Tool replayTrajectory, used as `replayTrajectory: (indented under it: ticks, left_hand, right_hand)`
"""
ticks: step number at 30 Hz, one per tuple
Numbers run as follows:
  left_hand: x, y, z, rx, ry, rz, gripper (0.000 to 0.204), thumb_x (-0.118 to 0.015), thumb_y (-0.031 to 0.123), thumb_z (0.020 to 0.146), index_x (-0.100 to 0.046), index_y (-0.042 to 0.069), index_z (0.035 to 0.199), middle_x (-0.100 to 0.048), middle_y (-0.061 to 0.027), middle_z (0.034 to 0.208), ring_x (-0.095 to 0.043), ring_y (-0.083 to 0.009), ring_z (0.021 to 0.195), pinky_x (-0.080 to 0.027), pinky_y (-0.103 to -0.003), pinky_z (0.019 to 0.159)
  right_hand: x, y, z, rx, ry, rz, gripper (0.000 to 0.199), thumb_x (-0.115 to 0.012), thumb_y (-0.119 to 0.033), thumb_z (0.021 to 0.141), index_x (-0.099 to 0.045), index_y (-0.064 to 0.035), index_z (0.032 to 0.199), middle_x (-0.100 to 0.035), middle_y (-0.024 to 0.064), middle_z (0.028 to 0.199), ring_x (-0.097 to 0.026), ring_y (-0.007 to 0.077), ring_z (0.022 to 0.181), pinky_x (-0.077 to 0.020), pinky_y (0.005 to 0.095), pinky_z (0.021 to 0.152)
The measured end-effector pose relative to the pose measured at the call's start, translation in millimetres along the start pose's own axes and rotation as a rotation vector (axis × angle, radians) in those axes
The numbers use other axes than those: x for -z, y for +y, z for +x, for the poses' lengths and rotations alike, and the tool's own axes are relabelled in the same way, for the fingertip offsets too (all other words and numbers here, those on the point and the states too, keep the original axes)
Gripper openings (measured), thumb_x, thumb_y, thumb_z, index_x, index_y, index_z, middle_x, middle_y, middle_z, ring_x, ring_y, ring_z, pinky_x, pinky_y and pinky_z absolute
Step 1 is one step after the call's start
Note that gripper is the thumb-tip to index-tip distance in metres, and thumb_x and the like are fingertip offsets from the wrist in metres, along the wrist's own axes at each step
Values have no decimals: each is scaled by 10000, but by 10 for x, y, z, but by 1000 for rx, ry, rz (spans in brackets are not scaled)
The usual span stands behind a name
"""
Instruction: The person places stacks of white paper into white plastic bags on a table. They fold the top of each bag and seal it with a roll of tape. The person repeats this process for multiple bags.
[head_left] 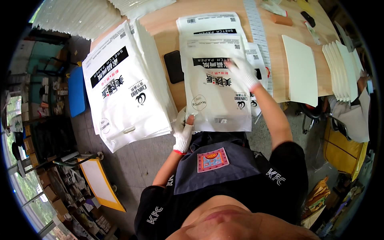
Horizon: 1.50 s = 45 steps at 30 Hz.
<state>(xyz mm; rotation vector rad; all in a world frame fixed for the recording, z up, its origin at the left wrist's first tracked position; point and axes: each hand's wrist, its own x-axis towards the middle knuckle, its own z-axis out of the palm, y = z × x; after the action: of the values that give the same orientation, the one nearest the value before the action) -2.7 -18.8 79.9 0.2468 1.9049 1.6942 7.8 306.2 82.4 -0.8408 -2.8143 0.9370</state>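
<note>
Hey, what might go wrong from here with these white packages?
The left stack of white packages juts past the near edge of the table, so a bump might slide it off. The black phone lies close beside the package at the left hand and could get knocked. That package also overhangs, so its lower end might bend.

1. You seem to be in a packing workshop: a wooden worktable (224, 6) spreads at 12 o'clock
2. Printed plastic bags (122, 86) lie stacked at 10 o'clock, pale sheets (340, 72) at 2
3. Box-filled shelves (50, 194) line 8 to 9 o'clock, a yellow-edged trolley (102, 184) at 8
</note>
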Motion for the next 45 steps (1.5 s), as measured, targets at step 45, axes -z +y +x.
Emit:
replayTrajectory:
  ticks: [45]
  left_hand:
    - [2253,622,-444,-404,814,507,319,-556,273,930,-560,-11,1076,-616,-121,974,-570,-194,908,-460,-318,796]
  right_hand:
    - [-522,-1889,-510,132,-574,747,212,-568,-223,889,-605,-40,789,-600,29,663,-531,99,562,-436,265,536]
